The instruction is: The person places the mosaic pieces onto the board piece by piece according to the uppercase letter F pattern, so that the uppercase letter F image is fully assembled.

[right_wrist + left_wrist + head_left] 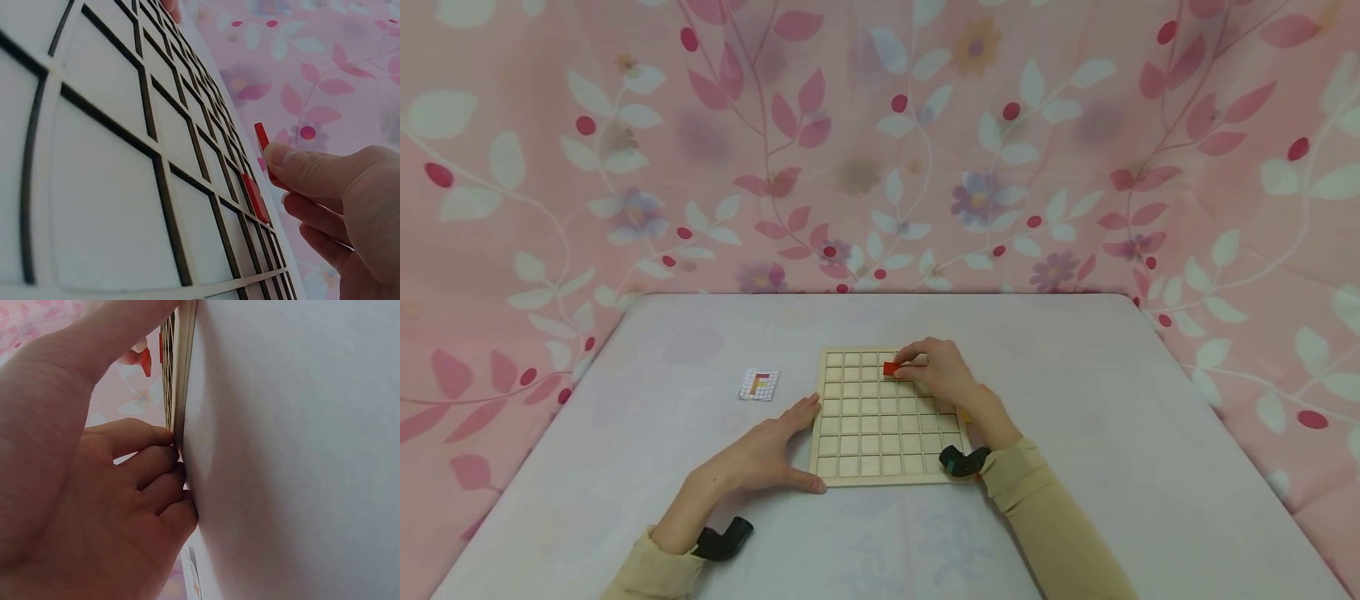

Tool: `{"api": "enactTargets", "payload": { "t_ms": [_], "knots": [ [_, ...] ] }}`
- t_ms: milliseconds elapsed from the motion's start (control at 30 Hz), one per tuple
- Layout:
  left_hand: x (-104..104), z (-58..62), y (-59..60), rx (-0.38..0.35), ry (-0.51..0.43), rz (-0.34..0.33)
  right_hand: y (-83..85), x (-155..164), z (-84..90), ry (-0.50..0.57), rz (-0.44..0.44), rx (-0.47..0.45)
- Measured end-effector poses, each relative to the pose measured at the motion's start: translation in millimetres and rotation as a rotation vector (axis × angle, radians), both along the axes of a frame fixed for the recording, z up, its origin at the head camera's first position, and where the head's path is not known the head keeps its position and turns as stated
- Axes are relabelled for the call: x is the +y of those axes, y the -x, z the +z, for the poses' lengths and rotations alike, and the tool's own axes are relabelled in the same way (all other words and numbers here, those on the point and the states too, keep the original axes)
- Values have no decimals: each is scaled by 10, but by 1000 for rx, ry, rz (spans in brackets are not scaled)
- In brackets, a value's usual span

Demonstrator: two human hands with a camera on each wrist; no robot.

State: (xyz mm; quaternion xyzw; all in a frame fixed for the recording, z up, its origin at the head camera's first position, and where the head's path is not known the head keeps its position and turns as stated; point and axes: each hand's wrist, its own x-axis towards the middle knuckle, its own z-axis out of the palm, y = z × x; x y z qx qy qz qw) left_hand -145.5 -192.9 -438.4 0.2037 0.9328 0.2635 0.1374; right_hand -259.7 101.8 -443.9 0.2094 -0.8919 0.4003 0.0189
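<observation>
A thin red square tile [890,368] is pinched between the thumb and fingers of my right hand [942,371], over the far part of a pale wooden grid board [850,443]. The right wrist view shows this held red tile [261,134] tilted on edge, above the board's surface. Near it another red tile [255,199] sits in the grid; the right hand hides it in the head view. My left hand [763,452] rests at the board's left side, fingertips at the edge and thumb at the near left corner. From the left wrist, its fingers [164,487] show against the board's edge.
A small white card [758,385] with a gridded pattern of coloured blocks lies left of the board. A yellow piece [967,417] peeks out by the board's right edge, mostly behind the right forearm. The white-covered table [1097,367] ends at a floral pink curtain [880,150].
</observation>
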Motion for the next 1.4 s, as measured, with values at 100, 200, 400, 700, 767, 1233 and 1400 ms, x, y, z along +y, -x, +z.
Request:
{"api": "enactTargets", "payload": {
  "t_ms": [100, 200, 400, 700, 767, 1233, 1400],
  "knots": [
    [1, 7, -4, -1, 3, 2, -17, -23, -24, 10, -2, 2],
    [1, 9, -11, -1, 7, 2, -20, -47, -54, 10, 6, 22],
    [7, 8, -16, -5, 3, -1, -6, -77, -95, -41, 23, 140],
    [18, 24, -15, -6, 7, 4, 7, -89, -155, -45, 28, 194],
    [19, 26, -16, -6, 3, 3, 1, -91, -156, -45, 24, 205],
    [11, 1, -7, 0, -4, -7, -6, -96, -169, -67, 13, 229],
    [13, 4, -7, 2, 1, -9, -4, -94, -173, -70, 14, 221]
  ]
}}
